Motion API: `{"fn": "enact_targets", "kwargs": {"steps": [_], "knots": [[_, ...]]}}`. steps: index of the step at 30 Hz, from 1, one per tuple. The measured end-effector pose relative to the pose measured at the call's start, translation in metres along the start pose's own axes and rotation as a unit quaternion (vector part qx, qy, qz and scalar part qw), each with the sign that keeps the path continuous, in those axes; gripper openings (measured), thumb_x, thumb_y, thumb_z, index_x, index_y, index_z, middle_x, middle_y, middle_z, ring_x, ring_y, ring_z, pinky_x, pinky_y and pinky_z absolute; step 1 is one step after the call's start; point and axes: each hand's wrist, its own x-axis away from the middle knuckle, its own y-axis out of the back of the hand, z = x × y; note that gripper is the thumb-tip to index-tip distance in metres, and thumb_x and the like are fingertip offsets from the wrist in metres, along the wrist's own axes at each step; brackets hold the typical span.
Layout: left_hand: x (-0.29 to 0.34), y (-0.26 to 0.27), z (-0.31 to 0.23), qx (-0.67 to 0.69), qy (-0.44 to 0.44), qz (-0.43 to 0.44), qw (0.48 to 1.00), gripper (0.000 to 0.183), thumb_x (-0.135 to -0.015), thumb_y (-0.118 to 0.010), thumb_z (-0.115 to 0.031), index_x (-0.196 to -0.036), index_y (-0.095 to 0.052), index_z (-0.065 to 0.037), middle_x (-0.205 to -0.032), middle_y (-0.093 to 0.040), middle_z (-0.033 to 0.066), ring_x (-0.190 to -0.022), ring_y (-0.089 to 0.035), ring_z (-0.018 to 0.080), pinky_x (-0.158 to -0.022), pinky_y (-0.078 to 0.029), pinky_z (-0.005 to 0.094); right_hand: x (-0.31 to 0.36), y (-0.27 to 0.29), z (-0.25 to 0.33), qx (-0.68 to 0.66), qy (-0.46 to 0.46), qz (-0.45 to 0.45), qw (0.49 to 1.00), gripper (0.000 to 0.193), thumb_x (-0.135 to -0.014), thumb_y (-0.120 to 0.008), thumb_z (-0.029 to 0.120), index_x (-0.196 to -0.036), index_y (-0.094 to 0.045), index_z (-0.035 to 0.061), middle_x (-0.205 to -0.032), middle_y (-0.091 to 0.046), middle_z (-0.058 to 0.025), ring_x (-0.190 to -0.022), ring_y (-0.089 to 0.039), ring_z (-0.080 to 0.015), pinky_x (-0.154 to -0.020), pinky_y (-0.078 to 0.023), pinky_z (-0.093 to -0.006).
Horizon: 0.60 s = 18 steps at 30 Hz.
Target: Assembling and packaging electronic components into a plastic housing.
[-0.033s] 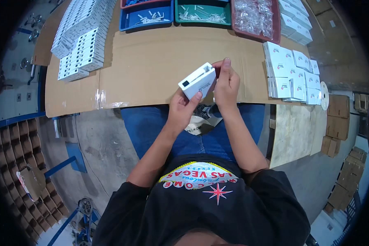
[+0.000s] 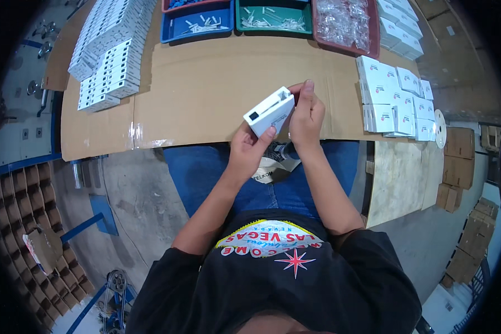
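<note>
A small white plastic box (image 2: 270,114) is held tilted over the near edge of the cardboard-covered table. Along its upper side runs a long slot, with a small black square port at the left end and print on the face towards me. My left hand (image 2: 249,147) is closed around its lower left end, thumb on the printed face. At the far right end, my right hand (image 2: 308,114) has its fingers curled against the box and its thumb raised. The box partly hides the right fingertips, so whether they pinch any small part does not show.
Stacked white boxes (image 2: 108,72) stand at the left; more white units (image 2: 392,97) are piled at the right. Along the back sit a blue tray (image 2: 197,36) and a green tray (image 2: 274,32) of small white parts, plus a red tray (image 2: 373,50) of clear plastic pieces.
The white plastic box has shifted very slightly to the right in my hands. Otherwise, both hands keep nearly the same pose.
</note>
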Motion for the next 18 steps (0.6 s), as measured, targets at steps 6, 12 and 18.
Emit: {"fn": "enact_targets", "kwargs": {"steps": [6,12,18], "knots": [[0.006,-0.016,-0.005,-0.003,-0.029,0.043,0.999,0.045,-0.1,-0.067,-0.005,-0.143,-0.052,0.001,-0.137,-0.06,0.0096,-0.126,-0.058,0.0179,-0.106,-0.048,0.0329,0.001,0.009,-0.008,0.002,0.149,-0.063,0.987,0.063,-0.114,-0.033,0.036,-0.071,-0.06,-0.0012,-0.063,-0.057,-0.005,-0.057,-0.052,-0.0139,-0.055,-0.04,-0.0299],[0.008,-0.025,-0.009,-0.075,-0.1,0.069,0.99,0.049,-0.098,-0.067,-0.004,-0.145,-0.053,0.0,-0.145,-0.055,0.014,-0.131,-0.056,0.0225,-0.108,-0.046,0.0343,0.002,0.017,-0.013,-0.007,0.228,-0.066,0.971,0.067,-0.114,-0.024,0.038,-0.069,-0.057,-0.0006,-0.064,-0.058,-0.0096,-0.057,-0.05,-0.0151,-0.055,-0.039,-0.0286],[0.01,-0.026,-0.01,-0.11,-0.142,0.079,0.981,0.051,-0.095,-0.069,0.0,-0.144,-0.055,-0.002,-0.146,-0.054,0.0162,-0.132,-0.056,0.0243,-0.109,-0.046,0.0355,0.006,0.019,-0.01,-0.018,0.218,-0.067,0.973,0.067,-0.114,-0.025,0.039,-0.069,-0.057,0.0015,-0.064,-0.058,-0.0101,-0.057,-0.051,-0.0146,-0.055,-0.04,-0.0284]]}}
